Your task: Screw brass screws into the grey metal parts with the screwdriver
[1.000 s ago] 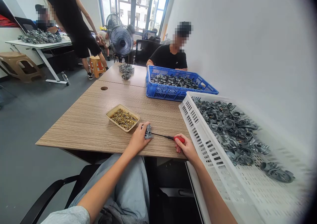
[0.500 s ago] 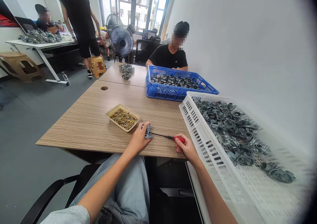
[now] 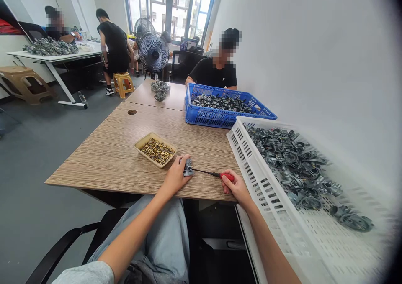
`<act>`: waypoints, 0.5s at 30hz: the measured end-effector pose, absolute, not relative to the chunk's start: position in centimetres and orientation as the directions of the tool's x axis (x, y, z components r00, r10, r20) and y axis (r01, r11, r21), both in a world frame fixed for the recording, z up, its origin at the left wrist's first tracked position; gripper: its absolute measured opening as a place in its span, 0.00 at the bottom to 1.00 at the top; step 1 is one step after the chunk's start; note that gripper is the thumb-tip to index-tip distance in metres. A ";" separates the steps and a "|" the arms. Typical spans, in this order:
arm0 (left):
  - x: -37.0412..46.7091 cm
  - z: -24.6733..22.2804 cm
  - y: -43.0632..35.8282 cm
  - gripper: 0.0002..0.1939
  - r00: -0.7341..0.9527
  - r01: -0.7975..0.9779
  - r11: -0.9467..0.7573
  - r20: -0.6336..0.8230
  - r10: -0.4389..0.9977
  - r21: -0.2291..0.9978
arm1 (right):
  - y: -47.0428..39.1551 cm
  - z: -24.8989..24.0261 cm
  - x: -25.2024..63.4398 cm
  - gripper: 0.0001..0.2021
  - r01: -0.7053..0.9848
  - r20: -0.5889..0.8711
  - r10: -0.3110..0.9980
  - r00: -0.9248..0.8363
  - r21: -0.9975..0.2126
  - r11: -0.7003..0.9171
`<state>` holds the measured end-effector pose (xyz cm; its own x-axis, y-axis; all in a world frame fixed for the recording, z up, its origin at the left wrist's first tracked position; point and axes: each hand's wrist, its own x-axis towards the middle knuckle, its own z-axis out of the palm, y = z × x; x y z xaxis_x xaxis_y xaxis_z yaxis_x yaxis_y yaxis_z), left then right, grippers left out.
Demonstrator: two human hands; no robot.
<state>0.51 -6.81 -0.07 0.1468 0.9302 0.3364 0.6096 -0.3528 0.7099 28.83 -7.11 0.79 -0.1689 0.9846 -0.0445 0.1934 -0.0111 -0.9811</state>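
Note:
My left hand (image 3: 176, 176) is closed round a small grey metal carburetor body (image 3: 188, 168) near the table's front edge. Its fingers cover part of the casting. Wrapped round the red handle of a screwdriver (image 3: 226, 176) is my right hand (image 3: 234, 185). The screwdriver's dark shaft lies nearly level and points left, its tip reaching the side of the carburetor body; the exact contact point is too small to make out. Just beyond my left hand, a beige tray (image 3: 138, 144) holds many small brass-coloured parts (image 3: 157, 151).
To my right stands a white crate (image 3: 260, 179) of grey castings. Behind it, a blue crate (image 3: 207, 117) holds more metal parts. A cluster of castings (image 3: 160, 89) sits at the wooden table's (image 3: 103, 150) far end. A co-worker (image 3: 213, 71) sits beyond the blue crate.
My hands, the screwdriver and the carburetor body keep nearly the same place. In the background, the person in black who stood beside the yellow stool is now sitting on it.

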 end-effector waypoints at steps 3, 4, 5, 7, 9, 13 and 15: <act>0.5 -0.1 -6.8 0.39 0.148 0.608 -0.360 0.344 0.927 0.708 | -7.1 0.8 28.9 0.22 0.198 -0.045 0.985 -0.168 -0.980 -0.011; 0.5 -0.1 -6.8 0.39 0.147 0.607 -0.363 0.349 0.926 0.707 | -7.1 0.8 28.9 0.22 0.201 -0.044 0.985 -0.167 -0.980 -0.010; 0.5 -0.1 -6.8 0.39 0.147 0.608 -0.365 0.352 0.924 0.705 | -7.1 0.8 28.9 0.23 0.204 -0.045 0.985 -0.165 -0.979 -0.010; 0.5 -0.1 -6.8 0.39 0.144 0.611 -0.365 0.354 0.924 0.702 | -7.1 0.8 28.8 0.23 0.209 -0.044 0.986 -0.162 -0.978 -0.009; 0.5 -0.1 -6.8 0.39 0.143 0.612 -0.362 0.352 0.925 0.703 | -7.2 0.8 28.8 0.22 0.210 -0.040 0.987 -0.159 -0.978 -0.006; 0.5 0.0 -6.9 0.39 0.142 0.605 -0.360 0.349 0.926 0.710 | -7.2 0.8 28.9 0.22 0.204 -0.034 0.986 -0.163 -0.979 0.000; 0.5 0.1 -6.9 0.39 0.140 0.605 -0.355 0.343 0.929 0.713 | -7.2 0.8 28.9 0.22 0.207 -0.036 0.986 -0.161 -0.978 -0.002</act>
